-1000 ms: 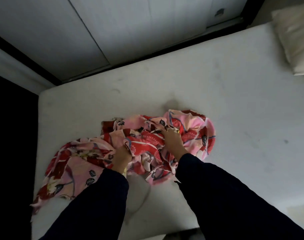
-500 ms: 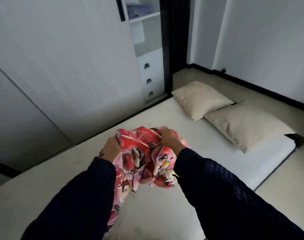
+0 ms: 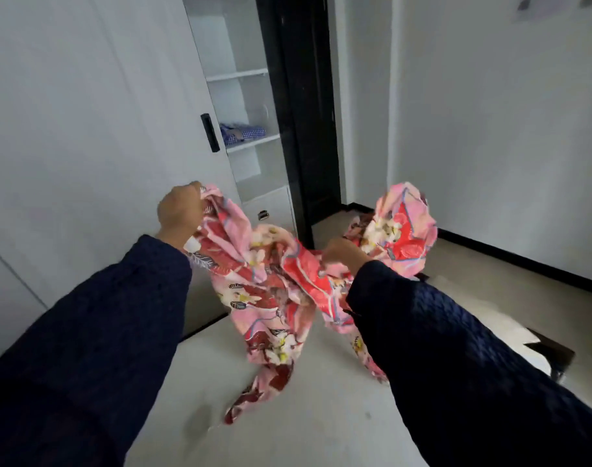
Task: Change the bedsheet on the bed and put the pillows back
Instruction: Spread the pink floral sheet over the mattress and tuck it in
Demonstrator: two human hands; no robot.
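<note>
Arms: long sleeves, dark navy. Left sleeve [image 3: 95, 332] and right sleeve [image 3: 456, 348] share one fabric with a fine raised, knit-like texture. Each sleeve ends at the wrist. Left hand [image 3: 180, 210] and right hand [image 3: 342, 254]: bare, ungloved.

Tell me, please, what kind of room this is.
Probably a bedroom. A bare mattress lies below, a wardrobe with open shelves stands beside it, and the left hand and right hand grip a pink floral sheet above the mattress.
</note>
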